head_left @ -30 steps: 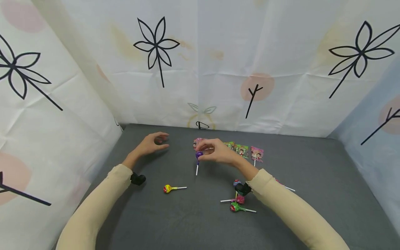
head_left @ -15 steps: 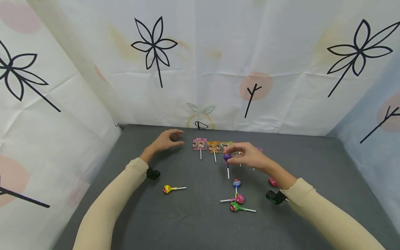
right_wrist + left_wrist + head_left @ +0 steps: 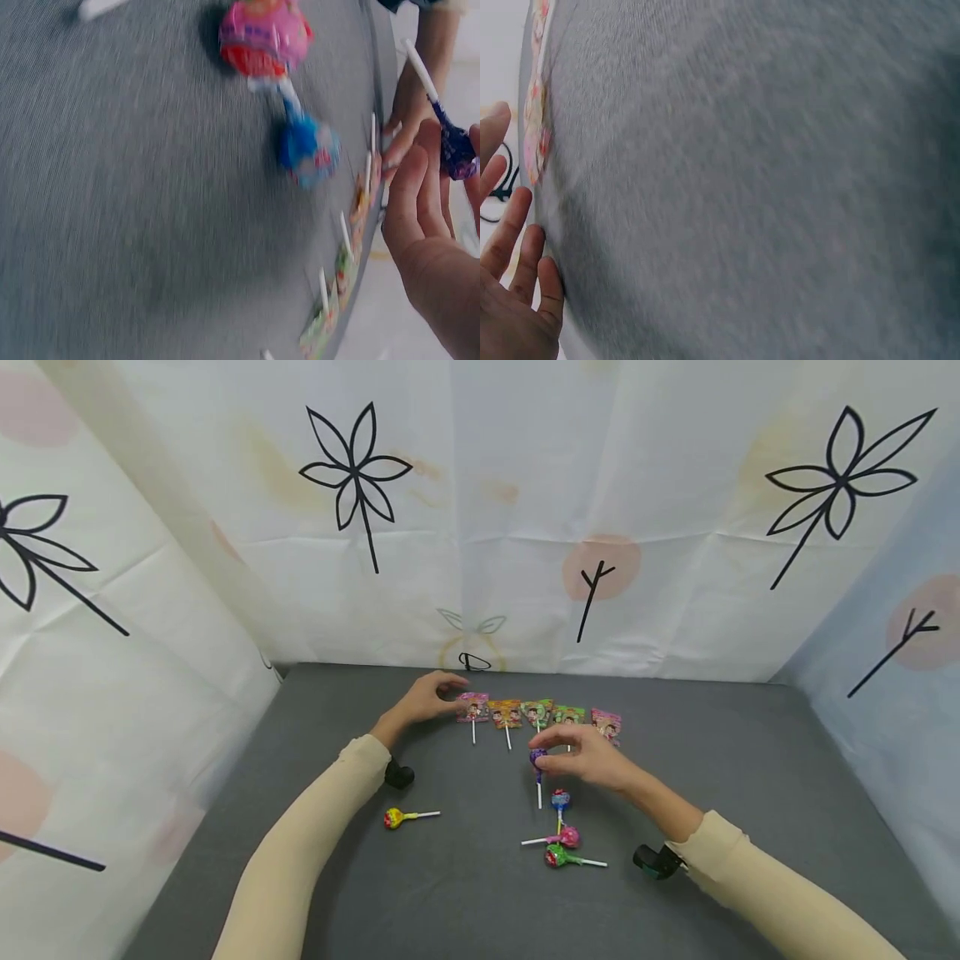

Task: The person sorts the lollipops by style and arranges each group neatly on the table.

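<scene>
Head view: right hand (image 3: pixel 592 762), fingers curled, pinches a purple lollipop (image 3: pixel 537 757) by its wrapped head, stick hanging down just above the grey table (image 3: pixel 750 793), near its middle. Left hand (image 3: pixel 423 700), fingers loosely extended and holding nothing, rests beside the pink flat lollipop (image 3: pixel 473 707) ending a row of five along the far edge. Blue lollipop (image 3: pixel 559 799), pink lollipop (image 3: pixel 567 837) and green lollipop (image 3: pixel 558 857) lie just nearer; yellow lollipop (image 3: pixel 396 817) lies apart, leftward.

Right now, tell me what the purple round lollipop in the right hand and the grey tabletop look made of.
Purple round lollipop: seemingly glossy foil or plastic wrapper, twisted at the neck, on a thin white stick, paper or plastic. Right hand pinches it. Grey tabletop: matte, felt-like fabric; the wrist views show fine fibrous texture.
</scene>
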`<state>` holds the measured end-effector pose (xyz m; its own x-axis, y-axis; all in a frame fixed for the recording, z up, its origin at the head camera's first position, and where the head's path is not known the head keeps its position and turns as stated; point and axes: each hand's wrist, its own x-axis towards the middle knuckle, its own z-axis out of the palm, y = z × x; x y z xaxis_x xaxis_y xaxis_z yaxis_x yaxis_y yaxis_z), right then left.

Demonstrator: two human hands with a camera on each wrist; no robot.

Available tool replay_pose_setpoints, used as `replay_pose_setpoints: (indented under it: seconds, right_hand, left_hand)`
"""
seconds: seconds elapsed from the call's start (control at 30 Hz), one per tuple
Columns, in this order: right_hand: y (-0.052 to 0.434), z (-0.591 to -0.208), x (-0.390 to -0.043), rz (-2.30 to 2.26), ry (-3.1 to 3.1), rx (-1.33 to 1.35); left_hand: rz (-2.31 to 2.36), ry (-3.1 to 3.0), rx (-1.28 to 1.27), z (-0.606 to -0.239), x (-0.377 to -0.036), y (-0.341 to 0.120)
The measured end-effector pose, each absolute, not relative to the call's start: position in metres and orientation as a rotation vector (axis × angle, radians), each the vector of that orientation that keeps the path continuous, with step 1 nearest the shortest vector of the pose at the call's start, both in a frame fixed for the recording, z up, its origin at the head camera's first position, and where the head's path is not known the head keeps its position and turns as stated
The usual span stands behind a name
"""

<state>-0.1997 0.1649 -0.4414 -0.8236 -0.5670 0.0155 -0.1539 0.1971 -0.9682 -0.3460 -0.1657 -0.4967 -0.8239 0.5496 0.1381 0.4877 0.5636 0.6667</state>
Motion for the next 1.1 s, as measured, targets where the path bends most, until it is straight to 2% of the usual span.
replay_pose_setpoints:
  seconds: [0.3,0.8,1.1]
  right_hand:
    - [0.118,-0.451,-0.198,-1.699,2.152,-0.603]
    - [0.065,-0.465,-0.205,-1.826,2.007,-0.454]
    - [0.057,-0.475,-0.209,-1.782,2.13,-0.524]
  left_hand:
    - [1.109,2.687,1.046,-0.493,-0.345,-0.157]
    - [0.937,2.739,0.91,-0.492,-0.347,-0.149]
    - [0.909,2.748,0.914,-0.491,-0.347,-0.15]
